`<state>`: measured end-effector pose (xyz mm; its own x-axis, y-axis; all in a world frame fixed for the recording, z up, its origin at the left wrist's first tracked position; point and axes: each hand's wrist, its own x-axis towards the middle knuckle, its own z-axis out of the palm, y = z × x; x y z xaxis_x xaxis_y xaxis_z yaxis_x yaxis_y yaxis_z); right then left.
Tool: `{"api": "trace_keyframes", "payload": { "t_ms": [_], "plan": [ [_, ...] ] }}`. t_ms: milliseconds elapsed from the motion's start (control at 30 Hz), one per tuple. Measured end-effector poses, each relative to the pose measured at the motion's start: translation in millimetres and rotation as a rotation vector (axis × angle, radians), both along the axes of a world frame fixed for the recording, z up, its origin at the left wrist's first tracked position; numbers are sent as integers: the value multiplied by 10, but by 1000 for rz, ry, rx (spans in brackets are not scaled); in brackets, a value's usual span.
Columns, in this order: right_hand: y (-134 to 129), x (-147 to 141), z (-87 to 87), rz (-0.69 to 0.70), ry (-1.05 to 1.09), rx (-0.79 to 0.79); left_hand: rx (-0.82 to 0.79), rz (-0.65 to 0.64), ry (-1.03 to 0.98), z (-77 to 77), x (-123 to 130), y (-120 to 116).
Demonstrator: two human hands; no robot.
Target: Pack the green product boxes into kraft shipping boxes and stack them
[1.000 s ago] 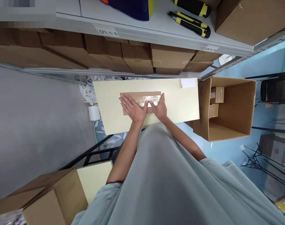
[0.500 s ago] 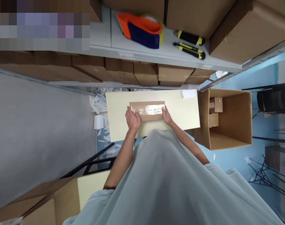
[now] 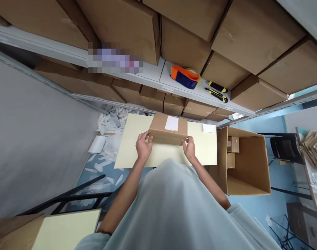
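A brown cardboard box [image 3: 158,122] with a white label [image 3: 172,123] on its upper face is over the pale yellow table [image 3: 127,152]. My left hand [image 3: 144,146] grips its left end, thumb on the near side. At the right end, my right hand [image 3: 189,148] holds the near corner between thumb and fingers. The box's near side faces me, and its underside is hidden. A small stack of white labels [image 3: 208,128] lies on the table to the right of the box.
An open carton [image 3: 248,163] with small boxes inside stands right of the table. On the shelf [image 3: 153,71] ahead are a tape dispenser [image 3: 184,77] and two cutters [image 3: 217,91], with cartons around. Paper scraps [image 3: 108,121] and a white roll [image 3: 97,144] lie at left.
The box has been turned: its taped face is out of sight and a face with a white label now shows. Both hands have shifted to its near corners, and the camera view has tilted.
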<state>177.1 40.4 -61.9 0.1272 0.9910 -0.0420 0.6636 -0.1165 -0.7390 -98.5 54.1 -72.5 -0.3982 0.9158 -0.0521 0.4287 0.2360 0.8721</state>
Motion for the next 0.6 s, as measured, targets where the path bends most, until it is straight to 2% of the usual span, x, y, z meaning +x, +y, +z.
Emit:
{"api": "trace_keyframes", "payload": {
  "t_ms": [200, 300, 367, 433, 500, 600],
  "plan": [
    [-263, -222, -166, 86, 53, -288, -304, 20, -30, -172, -140, -110],
    [-403, -311, -210, 169, -1, -426, -368, 53, -42, -243, -238, -231],
    [-404, -320, -155, 227, -70, -465, -371, 76, -33, -236, -315, -261],
    [-268, -282, -14, 233, -164, -439, -308, 85, 1, -171, -379, -202],
    [27, -211, 224, 203, -242, -337, -191, 76, 36, -33, -403, -33],
    [701, -104, 788, 227, -316, -53, 37, 32, 55, 357, -317, 377]
  ]
}}
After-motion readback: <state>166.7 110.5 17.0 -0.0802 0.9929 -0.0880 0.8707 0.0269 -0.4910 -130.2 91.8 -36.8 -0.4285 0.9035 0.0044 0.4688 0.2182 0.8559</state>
